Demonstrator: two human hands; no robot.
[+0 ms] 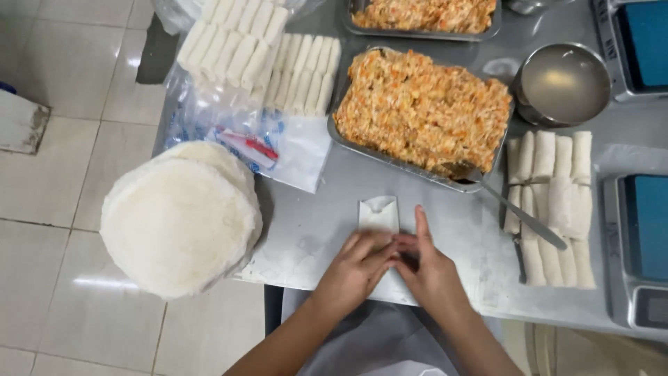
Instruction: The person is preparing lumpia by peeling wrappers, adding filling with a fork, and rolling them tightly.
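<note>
My left hand [355, 268] and my right hand [428, 268] meet at the near edge of the steel table [445, 209], both pressed on a white wrapper [379, 212] that is folded into a narrow strip and partly rolled. The wrapper's far end lies flat with its flap showing. My fingers curl over its near end; what is inside is hidden. A metal tray of orange and white shredded filling [424, 108] sits just beyond, with a spoon [518, 212] resting on its near right corner.
A thick round stack of white wrappers [177, 219] overhangs the table's left edge. Finished rolls lie at the right [553, 202] and on plastic at the back left [257, 56]. Also there: a metal bowl [563, 83], a second filling tray [424, 15], scales [640, 247].
</note>
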